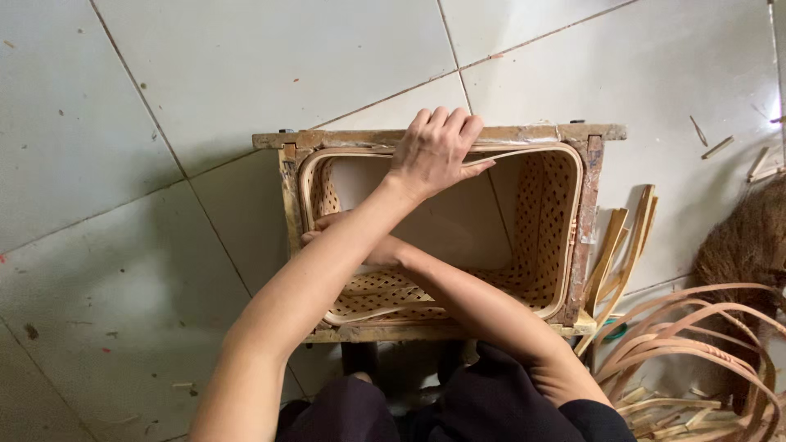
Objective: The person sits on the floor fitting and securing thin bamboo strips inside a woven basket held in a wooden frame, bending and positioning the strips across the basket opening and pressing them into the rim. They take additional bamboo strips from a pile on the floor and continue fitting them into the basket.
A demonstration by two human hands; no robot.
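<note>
While the woven basket (pixel 532 245) sits square inside the wooden frame (pixel 589 213) on the tiled floor (pixel 164 164), the left hand (pixel 434 151) closes its grip over the far edge, fingers curled over the frame's top bar and thumb pressing the thin bamboo rim strip (pixel 524 152) against the basket's mouth. The right hand (pixel 348 237) crosses beneath the left forearm to the inner left wall of the basket; its grip is mostly hidden, so how far it is closed cannot be told. Judged from this posture, the step goes best if the strip is kept flush with the rim along the whole far side, seated a little at a time, with the inner hand backing the wall so the openwork does not buckle. The basket holds nothing; its pale floor is bare. To the right lie loose curved bamboo strips (pixel 696 336), short offcuts (pixel 622 237) and a brown fibre brush (pixel 749 237).
</note>
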